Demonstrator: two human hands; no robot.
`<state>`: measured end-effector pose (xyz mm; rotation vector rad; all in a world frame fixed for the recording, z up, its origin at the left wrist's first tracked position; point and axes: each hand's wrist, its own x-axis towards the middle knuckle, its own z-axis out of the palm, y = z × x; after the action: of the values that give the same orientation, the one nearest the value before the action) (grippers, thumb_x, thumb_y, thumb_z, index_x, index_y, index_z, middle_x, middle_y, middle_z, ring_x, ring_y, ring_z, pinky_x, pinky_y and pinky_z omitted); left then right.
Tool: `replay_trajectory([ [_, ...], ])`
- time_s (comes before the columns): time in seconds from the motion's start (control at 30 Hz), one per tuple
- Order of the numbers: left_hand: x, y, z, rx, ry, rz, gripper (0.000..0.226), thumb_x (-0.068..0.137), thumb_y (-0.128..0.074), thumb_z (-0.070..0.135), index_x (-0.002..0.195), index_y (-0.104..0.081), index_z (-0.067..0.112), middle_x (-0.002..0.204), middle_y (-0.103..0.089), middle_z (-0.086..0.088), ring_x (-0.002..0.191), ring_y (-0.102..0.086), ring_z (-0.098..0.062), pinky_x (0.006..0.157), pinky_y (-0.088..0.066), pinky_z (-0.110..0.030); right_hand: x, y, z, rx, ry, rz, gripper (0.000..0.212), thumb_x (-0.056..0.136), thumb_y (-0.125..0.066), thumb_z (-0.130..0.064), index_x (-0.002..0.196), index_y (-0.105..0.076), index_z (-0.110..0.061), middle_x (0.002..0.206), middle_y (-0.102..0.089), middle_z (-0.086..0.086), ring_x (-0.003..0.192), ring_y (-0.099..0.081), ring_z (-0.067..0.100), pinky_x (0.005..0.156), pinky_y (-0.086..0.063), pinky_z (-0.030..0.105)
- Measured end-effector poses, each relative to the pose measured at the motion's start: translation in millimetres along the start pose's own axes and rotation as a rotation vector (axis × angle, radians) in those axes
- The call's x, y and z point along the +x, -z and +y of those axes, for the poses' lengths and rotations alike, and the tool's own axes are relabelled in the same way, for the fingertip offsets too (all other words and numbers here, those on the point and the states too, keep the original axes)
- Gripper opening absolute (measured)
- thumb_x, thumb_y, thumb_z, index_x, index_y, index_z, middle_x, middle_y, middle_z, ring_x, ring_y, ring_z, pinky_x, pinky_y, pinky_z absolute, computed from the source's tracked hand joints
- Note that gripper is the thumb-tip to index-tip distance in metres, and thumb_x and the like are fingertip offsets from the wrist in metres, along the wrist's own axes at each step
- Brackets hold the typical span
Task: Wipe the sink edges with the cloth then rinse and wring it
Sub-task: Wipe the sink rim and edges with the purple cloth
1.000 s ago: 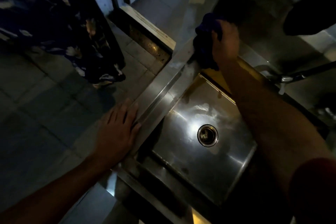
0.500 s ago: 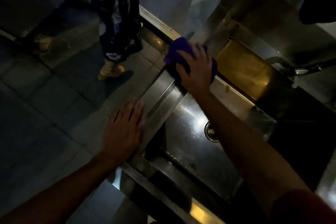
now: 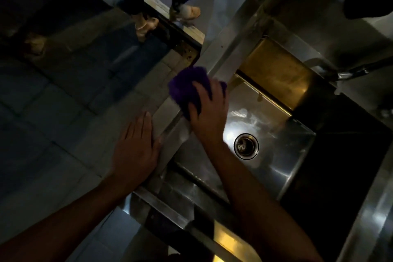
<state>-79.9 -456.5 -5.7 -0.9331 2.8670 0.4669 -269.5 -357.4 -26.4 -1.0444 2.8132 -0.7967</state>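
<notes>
Cloth: bunched purple cloth (image 3: 187,87) lying on the steel sink's left rim (image 3: 170,110), near the far corner.
Grip: right hand (image 3: 209,110) on top, fingers curled into the cloth, pressing it down.
Left hand (image 3: 136,147): flat on the rim, holding nothing.
Progress: wiping under way, I'd say; rinse and wring not yet begun, steel tap (image 3: 348,73) unused.

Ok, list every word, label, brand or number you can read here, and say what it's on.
None: no readable text shows in this dim view.
The purple cloth, the steel sink rim, the drain and the faucet carry no visible markings.
</notes>
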Motion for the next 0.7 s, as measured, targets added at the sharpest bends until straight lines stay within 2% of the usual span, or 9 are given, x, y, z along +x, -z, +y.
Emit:
replay_trajectory([
  [0.1,1,0,-1,0.017,-0.027,0.024,0.068,0.098,-0.035,0.041,0.145,-0.039,-0.007,0.143,-0.050,-0.028,0.127,-0.053,-0.041,0.108,-0.038,-0.048,58,11,23,-0.065,-0.138,0.040,0.056,0.092,-0.051,-0.039,0.145,-0.043,-0.023,0.154,-0.037,0.014,0.144,-0.027,0.034,0.114,-0.031,0.061],
  [0.27,2,-4,-5,0.028,-0.056,0.053,0.066,0.097,-0.037,0.038,0.144,-0.041,-0.008,0.142,-0.050,-0.028,0.127,-0.054,-0.041,0.111,-0.027,-0.042,151,31,58,-0.195,-0.245,0.068,0.057,0.099,-0.038,-0.049,0.150,-0.037,-0.024,0.156,-0.036,0.012,0.145,-0.030,0.031,0.120,-0.021,0.054],
  [0.4,1,-6,-6,0.042,-0.060,0.058,0.065,0.096,-0.039,0.037,0.143,-0.042,-0.007,0.141,-0.052,-0.028,0.124,-0.057,-0.041,0.110,-0.031,-0.043,186,41,70,-0.145,-0.309,0.069,0.062,0.096,-0.041,-0.054,0.152,-0.031,-0.028,0.159,-0.029,0.012,0.147,-0.025,0.033,0.121,-0.015,0.055],
  [0.53,2,-6,-6,0.017,-0.058,0.067,0.064,0.096,-0.040,0.037,0.145,-0.039,-0.004,0.143,-0.051,-0.025,0.126,-0.056,-0.039,0.110,-0.031,-0.043,169,38,60,-0.163,-0.276,0.077,0.055,0.098,-0.041,-0.048,0.148,-0.039,-0.028,0.158,-0.030,0.011,0.147,-0.025,0.031,0.120,-0.017,0.057],
  [0.7,2,-5,-7,-0.051,-0.054,0.034,0.064,0.098,-0.034,0.037,0.148,-0.035,-0.002,0.150,-0.045,-0.023,0.135,-0.048,-0.036,0.114,-0.032,-0.044,50,16,18,-0.027,-0.108,0.010,0.054,0.091,-0.050,-0.042,0.143,-0.045,-0.029,0.156,-0.033,0.011,0.143,-0.028,0.035,0.112,-0.033,0.060],
])
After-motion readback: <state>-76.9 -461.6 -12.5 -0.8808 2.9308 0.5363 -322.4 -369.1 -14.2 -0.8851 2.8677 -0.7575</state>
